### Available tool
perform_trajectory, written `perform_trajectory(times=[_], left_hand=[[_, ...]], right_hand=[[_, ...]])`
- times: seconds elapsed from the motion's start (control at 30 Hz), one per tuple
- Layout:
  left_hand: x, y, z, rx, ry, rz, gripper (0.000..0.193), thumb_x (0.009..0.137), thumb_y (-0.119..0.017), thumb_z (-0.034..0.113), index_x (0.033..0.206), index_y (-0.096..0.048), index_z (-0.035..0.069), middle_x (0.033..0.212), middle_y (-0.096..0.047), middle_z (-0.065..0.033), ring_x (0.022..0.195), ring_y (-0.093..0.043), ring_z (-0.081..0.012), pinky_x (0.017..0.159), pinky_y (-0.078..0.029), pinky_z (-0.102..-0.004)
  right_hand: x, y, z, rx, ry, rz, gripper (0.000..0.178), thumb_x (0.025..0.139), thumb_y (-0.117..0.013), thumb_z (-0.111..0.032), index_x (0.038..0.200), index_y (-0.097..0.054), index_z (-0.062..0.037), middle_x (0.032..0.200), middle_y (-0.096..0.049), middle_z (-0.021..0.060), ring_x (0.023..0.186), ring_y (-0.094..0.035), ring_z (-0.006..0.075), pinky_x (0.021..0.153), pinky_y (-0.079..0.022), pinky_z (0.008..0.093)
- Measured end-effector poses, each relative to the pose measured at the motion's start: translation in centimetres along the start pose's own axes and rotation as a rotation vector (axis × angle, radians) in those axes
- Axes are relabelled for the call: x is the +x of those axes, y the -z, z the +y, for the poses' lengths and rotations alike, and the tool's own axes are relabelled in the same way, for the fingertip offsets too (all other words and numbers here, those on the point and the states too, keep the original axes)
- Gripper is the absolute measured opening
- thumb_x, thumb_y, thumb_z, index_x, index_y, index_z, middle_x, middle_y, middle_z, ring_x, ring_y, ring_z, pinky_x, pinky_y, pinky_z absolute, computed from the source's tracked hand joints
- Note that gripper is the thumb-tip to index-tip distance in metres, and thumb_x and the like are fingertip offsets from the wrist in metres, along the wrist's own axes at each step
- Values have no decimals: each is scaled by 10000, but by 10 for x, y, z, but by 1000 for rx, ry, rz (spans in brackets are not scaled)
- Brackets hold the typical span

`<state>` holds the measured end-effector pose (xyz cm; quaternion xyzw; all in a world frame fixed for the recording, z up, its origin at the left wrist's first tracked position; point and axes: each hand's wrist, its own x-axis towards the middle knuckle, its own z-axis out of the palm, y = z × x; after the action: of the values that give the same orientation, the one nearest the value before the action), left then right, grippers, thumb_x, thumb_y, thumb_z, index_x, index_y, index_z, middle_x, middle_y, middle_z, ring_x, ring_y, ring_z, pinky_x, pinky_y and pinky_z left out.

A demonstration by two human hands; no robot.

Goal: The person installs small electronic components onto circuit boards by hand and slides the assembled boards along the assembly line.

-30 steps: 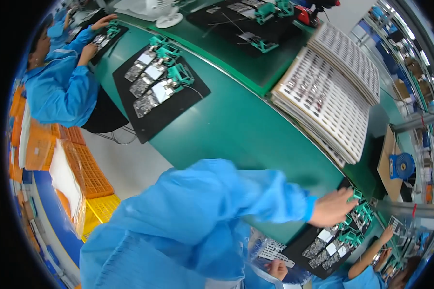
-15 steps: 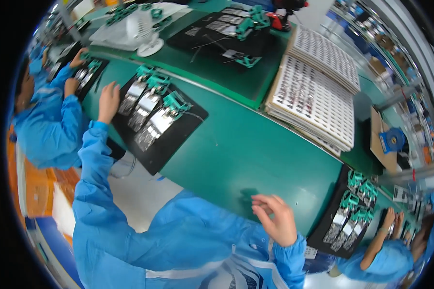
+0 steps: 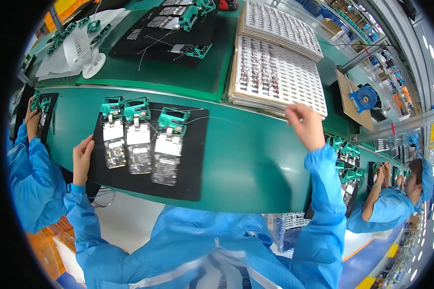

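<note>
My left hand (image 3: 83, 159) is at the left edge of a black mat (image 3: 188, 164), thumb and fingers slightly apart; whether the fingertips touch it I cannot tell. On that mat lie three circuit boards with silvery plates (image 3: 168, 144), each joined to a green frame-like fixture (image 3: 173, 118) at its far end. Thin wires run from the right-hand one. My right hand (image 3: 306, 127) is raised over the bench beside the near edge of a stack of white trays (image 3: 294, 72), fingers loosely bent, nothing visible in them. Small dark parts in rows fill the top tray's left part.
The green bench (image 3: 241, 164) runs across. Behind it a second black mat (image 3: 125, 45) carries more boards and fixtures. A white fan (image 3: 79, 53) stands far left, a blue round fan (image 3: 364, 98) at right. Co-workers in blue (image 3: 33, 173) sit left and right (image 3: 388, 197), near further boards.
The view has turned to the right. My left hand has drawn back from beside the fixtures to the mat's left edge. My right hand has moved from the bench's near edge out toward the trays.
</note>
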<state>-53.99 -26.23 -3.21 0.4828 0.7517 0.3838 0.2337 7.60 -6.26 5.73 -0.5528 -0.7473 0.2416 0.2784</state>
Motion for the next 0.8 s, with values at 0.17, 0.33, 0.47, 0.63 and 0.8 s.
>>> perform_trajectory(times=[0.17, 0.33, 0.47, 0.63, 0.8], left_hand=[[-44, -70, 72, -178, 0, -57, 295, 973, -623, 80, 1223, -640, -76, 940, -625, -3, 878, -543, -83, 794, -432, -223], [-62, -142, 122, -168, -78, -111, 260, 926, -651, 41, 1169, -669, -49, 849, -588, -33, 781, -533, -98, 699, -430, -239], [-73, -191, 160, -245, -49, -103, 268, 942, -628, 41, 1200, -649, -29, 905, -596, -62, 817, -554, -121, 748, -461, -252], [-60, -224, 179, -320, -2, -109, 271, 944, -620, 32, 1207, -632, -26, 933, -595, -72, 831, -562, -133, 765, -472, -265], [-41, -230, 187, -315, 16, -197, 267, 932, -632, 30, 1192, -626, -31, 893, -598, -86, 801, -569, -147, 733, -479, -283]], right_hand=[[60, 6, 16, -158, 136, 42, 126, 864, -684, -106, 938, -718, -9, 801, -715, 141, 731, -694, 270, 697, -537, 356], [92, 12, 31, -245, 256, -47, 108, 852, -666, -106, 946, -703, -70, 918, -677, 125, 813, -673, 299, 721, -528, 393], [104, 21, 28, -328, 333, -68, 100, 875, -661, -70, 966, -701, -62, 922, -672, 96, 767, -660, 282, 683, -522, 364], [130, 27, 46, -284, 272, -72, 117, 877, -645, -113, 973, -707, -90, 936, -662, 105, 815, -662, 313, 704, -511, 421], [163, 12, 44, -197, 89, -78, 232, 871, -673, -267, 862, -718, -39, 824, -710, 150, 764, -683, 323, 696, -527, 419]])
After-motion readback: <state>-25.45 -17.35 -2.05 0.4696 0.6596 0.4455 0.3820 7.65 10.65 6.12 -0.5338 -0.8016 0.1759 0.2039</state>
